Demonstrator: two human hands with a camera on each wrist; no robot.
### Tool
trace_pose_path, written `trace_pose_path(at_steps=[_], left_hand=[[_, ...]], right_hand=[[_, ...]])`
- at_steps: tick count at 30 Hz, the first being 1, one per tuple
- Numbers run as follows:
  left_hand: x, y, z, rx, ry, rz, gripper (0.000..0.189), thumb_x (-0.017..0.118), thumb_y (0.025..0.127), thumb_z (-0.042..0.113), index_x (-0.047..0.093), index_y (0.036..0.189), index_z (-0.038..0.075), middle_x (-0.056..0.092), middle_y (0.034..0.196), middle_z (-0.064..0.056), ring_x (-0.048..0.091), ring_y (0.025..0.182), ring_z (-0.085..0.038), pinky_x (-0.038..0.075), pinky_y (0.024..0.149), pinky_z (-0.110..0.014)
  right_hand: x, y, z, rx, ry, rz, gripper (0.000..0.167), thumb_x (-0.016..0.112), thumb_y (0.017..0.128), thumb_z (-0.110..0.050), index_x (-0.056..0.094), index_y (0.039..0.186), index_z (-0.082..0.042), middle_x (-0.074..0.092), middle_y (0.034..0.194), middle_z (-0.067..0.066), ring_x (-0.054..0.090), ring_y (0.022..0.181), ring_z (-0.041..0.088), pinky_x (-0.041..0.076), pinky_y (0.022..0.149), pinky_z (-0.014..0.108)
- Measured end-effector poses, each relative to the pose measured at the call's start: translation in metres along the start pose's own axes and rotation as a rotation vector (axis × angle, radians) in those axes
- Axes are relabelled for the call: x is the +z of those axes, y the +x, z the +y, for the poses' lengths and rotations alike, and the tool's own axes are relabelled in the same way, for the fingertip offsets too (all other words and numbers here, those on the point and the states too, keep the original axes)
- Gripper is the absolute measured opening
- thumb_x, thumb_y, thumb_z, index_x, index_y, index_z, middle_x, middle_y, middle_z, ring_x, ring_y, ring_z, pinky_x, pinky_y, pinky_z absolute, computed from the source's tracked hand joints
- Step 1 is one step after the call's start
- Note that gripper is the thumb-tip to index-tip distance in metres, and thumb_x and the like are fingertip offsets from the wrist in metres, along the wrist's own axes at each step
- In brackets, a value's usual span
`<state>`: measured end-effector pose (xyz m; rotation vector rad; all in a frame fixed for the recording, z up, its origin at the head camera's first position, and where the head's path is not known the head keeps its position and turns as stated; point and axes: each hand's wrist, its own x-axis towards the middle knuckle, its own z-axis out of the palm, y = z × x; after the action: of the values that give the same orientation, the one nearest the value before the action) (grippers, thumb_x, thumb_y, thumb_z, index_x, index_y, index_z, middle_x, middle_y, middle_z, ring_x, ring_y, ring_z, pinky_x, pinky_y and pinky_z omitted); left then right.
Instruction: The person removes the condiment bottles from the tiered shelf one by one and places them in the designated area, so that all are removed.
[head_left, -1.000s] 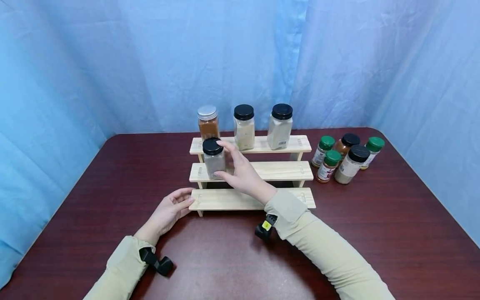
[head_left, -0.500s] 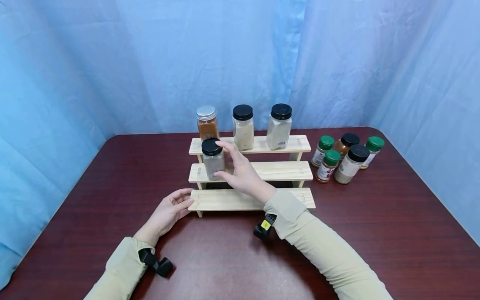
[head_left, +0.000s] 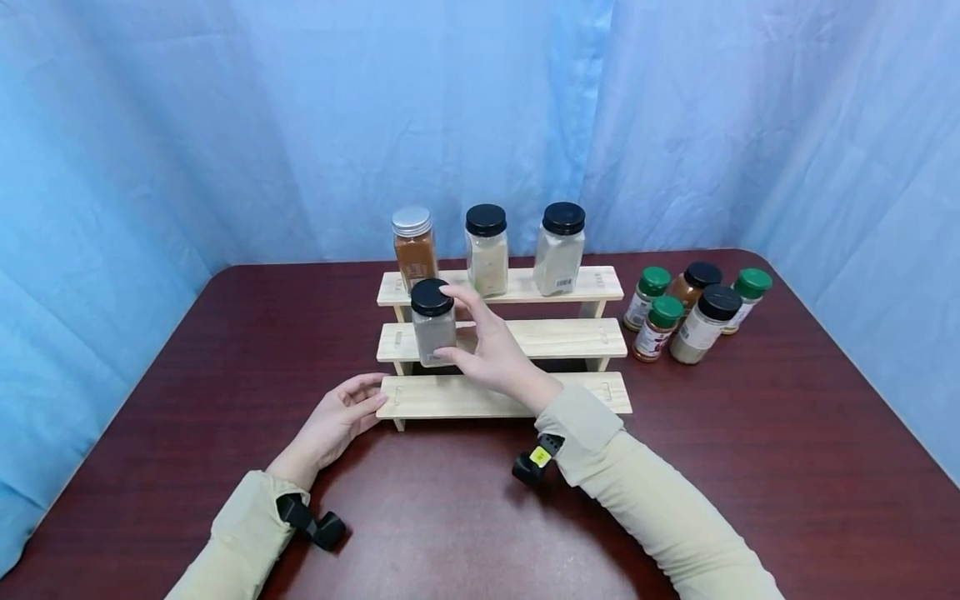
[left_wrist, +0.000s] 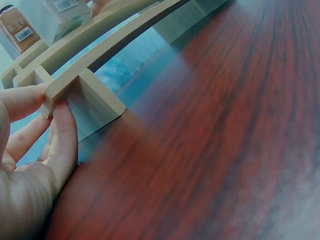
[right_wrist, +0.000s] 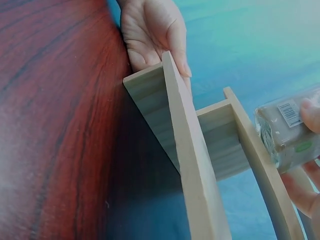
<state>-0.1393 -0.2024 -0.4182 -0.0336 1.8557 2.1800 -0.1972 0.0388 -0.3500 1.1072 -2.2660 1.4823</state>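
A three-tier wooden rack stands on the table. My left hand pinches the left end of its lowest shelf, thumb on top and fingers beneath, as the left wrist view shows. My right hand grips a clear square spice jar with a black lid, thumb and fingers on opposite sides. The jar is at the left part of the middle shelf, slightly tilted. In the right wrist view the base of this jar is right at the shelf's front edge, its barcode showing.
On the top shelf stand a silver-lidded jar of brown powder and two black-lidded jars of pale powder. Several spice bottles with green or black lids, one a green-lidded bottle, cluster right of the rack. Blue curtains surround the dark red table.
My right hand has shifted the black-lidded jar slightly right and toward the front of the middle shelf. The left hand keeps its hold on the lowest shelf.
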Motion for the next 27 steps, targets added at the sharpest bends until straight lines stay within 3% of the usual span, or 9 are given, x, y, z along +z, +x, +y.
trace_pose_path(at_steps=[13,27], left_hand=[[0.0,-0.002,0.003,-0.008,-0.011,-0.002,0.026,0.052,0.094,0.0,0.049,0.119,0.008,0.057,0.091,0.007,0.059,0.082,-0.003,0.051,0.073,-0.017],[0.0,-0.001,0.002,0.003,-0.028,-0.003,0.026,0.052,0.094,-0.001,0.051,0.117,0.011,0.057,0.092,0.006,0.06,0.083,-0.004,0.052,0.075,-0.018]], right_hand=[[-0.014,-0.02,-0.006,0.047,0.061,-0.01,0.078,0.073,0.077,0.007,0.027,0.136,-0.014,0.049,0.132,0.019,0.055,0.114,0.032,0.052,0.09,0.04],[-0.027,-0.043,-0.017,0.0,0.048,-0.046,0.078,0.075,0.073,0.009,0.029,0.132,-0.012,0.05,0.129,0.019,0.056,0.112,0.035,0.052,0.089,0.042]])
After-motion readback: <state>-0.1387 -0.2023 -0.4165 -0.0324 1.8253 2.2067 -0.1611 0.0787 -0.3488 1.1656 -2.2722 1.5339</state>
